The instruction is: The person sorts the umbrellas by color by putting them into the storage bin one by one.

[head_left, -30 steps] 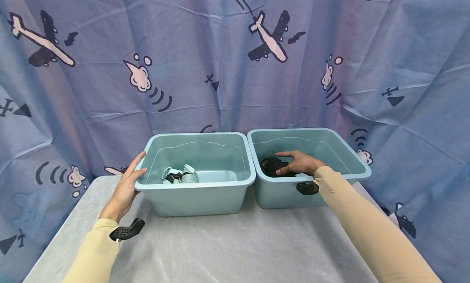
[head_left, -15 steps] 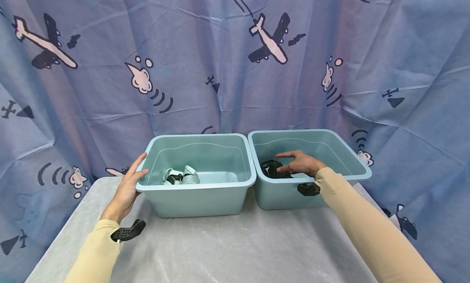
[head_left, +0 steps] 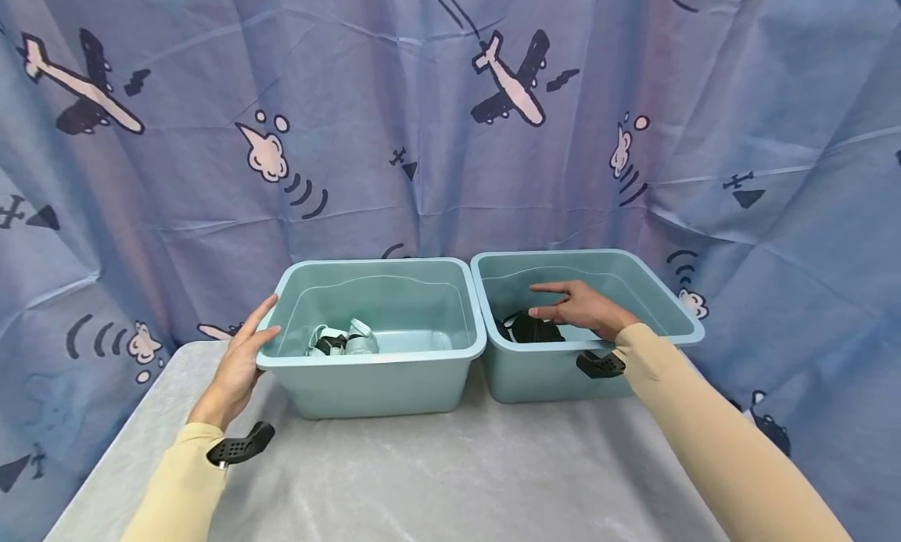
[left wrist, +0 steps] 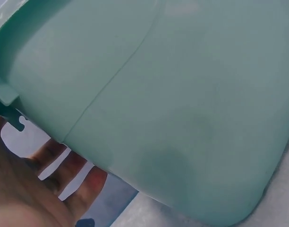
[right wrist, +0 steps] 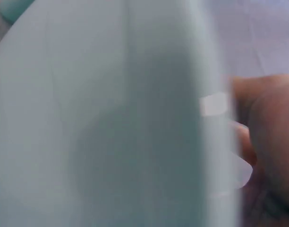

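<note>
Two pale green plastic bins stand side by side on a table. My left hand (head_left: 235,366) rests at the outer left end of the left bin (head_left: 380,360), thumb over the rim and fingers fairly straight. In the left wrist view its fingers (left wrist: 71,170) show beside the bin's wall. Inside that bin lie small white and black items (head_left: 360,339), their kind unclear. My right hand (head_left: 587,307) reaches over the front rim of the right bin (head_left: 598,345), fingers spread. Just below its fingertips lies a black bundle (head_left: 536,329), partly hidden; contact cannot be told.
A grey-white cloth covers the table (head_left: 422,472) in front of the bins. Behind hangs a blue-purple curtain (head_left: 366,96) printed with airplanes. The bins' rims nearly touch in the middle.
My right hand has lifted slightly off the black bundle and shifted a little right, its fingers spread wider. My left hand stays at the left bin's edge.
</note>
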Demonstrator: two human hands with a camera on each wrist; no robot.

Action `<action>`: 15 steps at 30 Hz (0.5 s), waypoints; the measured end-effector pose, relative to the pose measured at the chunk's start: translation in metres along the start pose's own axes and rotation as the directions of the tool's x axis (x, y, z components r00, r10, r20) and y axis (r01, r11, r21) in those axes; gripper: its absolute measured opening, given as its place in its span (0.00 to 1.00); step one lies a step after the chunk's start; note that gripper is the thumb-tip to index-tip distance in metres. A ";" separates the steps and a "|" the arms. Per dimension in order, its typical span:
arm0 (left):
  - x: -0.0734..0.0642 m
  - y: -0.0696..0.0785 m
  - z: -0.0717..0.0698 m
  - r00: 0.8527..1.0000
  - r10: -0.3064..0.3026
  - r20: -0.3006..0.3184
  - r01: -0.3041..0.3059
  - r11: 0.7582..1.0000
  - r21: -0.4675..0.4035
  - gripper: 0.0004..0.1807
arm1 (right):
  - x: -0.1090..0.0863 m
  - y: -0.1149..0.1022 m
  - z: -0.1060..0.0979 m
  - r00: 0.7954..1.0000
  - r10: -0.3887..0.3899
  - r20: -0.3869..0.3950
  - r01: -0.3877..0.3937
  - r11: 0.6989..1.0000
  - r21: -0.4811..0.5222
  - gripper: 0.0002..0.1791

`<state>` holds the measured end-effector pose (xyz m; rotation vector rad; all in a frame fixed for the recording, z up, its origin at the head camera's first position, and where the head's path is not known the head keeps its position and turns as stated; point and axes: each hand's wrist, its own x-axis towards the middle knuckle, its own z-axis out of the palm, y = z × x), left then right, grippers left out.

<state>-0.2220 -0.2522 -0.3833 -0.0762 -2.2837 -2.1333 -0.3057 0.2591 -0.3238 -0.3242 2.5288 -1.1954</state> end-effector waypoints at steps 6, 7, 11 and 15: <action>-0.004 0.002 -0.001 0.991 0.041 -0.131 -0.023 0.990 0.140 0.34 | -0.027 -0.012 0.004 0.996 -0.056 -0.065 0.058 0.998 0.038 0.40; -0.006 0.003 0.000 0.986 0.058 -0.156 -0.029 0.983 0.179 0.34 | -0.033 -0.015 0.006 0.993 -0.075 -0.091 0.079 0.996 0.039 0.40; -0.019 0.008 0.006 0.964 0.151 -0.218 -0.081 0.950 0.300 0.33 | -0.059 -0.023 0.018 0.963 -0.173 -0.206 0.177 0.984 0.002 0.36; -0.036 0.011 0.016 0.929 0.277 -0.244 -0.157 0.894 0.419 0.34 | -0.081 -0.023 0.033 0.916 -0.264 -0.303 0.270 0.963 -0.024 0.31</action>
